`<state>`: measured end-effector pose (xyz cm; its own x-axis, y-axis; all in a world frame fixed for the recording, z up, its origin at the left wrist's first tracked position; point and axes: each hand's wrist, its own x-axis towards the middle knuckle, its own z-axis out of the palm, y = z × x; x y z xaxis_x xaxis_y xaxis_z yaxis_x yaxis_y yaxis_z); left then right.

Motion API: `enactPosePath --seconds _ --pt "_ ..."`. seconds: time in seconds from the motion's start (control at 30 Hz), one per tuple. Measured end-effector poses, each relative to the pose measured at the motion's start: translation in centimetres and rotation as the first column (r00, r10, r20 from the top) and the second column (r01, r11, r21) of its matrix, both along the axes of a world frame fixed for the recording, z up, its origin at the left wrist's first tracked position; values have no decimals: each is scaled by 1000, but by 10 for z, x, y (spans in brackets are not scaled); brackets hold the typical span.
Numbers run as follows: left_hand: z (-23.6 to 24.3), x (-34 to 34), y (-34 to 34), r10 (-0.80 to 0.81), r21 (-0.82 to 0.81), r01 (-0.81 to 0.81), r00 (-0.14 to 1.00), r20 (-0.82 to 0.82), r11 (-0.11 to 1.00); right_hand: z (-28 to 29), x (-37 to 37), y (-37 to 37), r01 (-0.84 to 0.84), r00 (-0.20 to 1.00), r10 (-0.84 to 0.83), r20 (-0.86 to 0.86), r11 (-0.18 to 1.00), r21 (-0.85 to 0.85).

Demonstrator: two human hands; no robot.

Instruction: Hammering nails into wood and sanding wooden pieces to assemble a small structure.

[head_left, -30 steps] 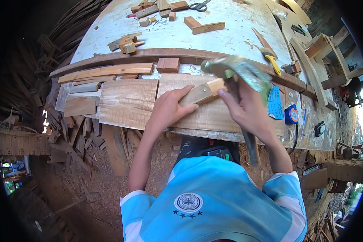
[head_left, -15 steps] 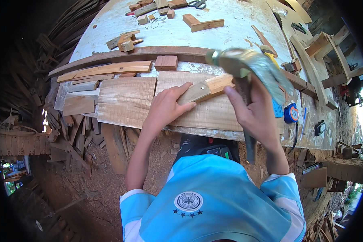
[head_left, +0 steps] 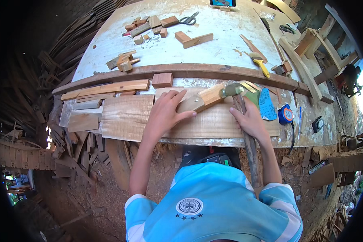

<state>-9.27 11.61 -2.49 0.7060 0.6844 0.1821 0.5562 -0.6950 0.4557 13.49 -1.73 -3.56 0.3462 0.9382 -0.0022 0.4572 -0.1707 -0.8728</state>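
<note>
Crest (head_left: pixel 189 206) and 4 stars (head_left: pixel 192 218) mark the shirt (head_left: pixel 230 201); blue sheet (head_left: pixel 267 106) bears print.

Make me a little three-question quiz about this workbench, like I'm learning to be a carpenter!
1. Which tool does the right grip hold?
2. True or false: the scissors lie to the left of the tape measure.
3. What is the left grip touching? a) a paintbrush, b) a wooden block, c) the tape measure

Key: 1. A hammer. 2. True. 3. b.
</note>
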Motion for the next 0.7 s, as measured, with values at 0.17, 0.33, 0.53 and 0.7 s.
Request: enactPosePath --seconds 0.17,0.33,0.53,0.7 --pt "-4 38 5 -170 -81 162 979 -115 983 -23 12 -14 167 969 -183 166 980 106" --pt "0 46 -4 -57 -61 47 982 -180 997 -36 18 -21 314 735 -362 573 931 185" --pt "-12 66 -32 131 326 -168 983 132 930 -7 20 -15 92 551 -294 781 952 293" --pt "16 86 -83 -211 -33 282 786 581 959 14 -1 3 219 976 -190 -110 870 441"
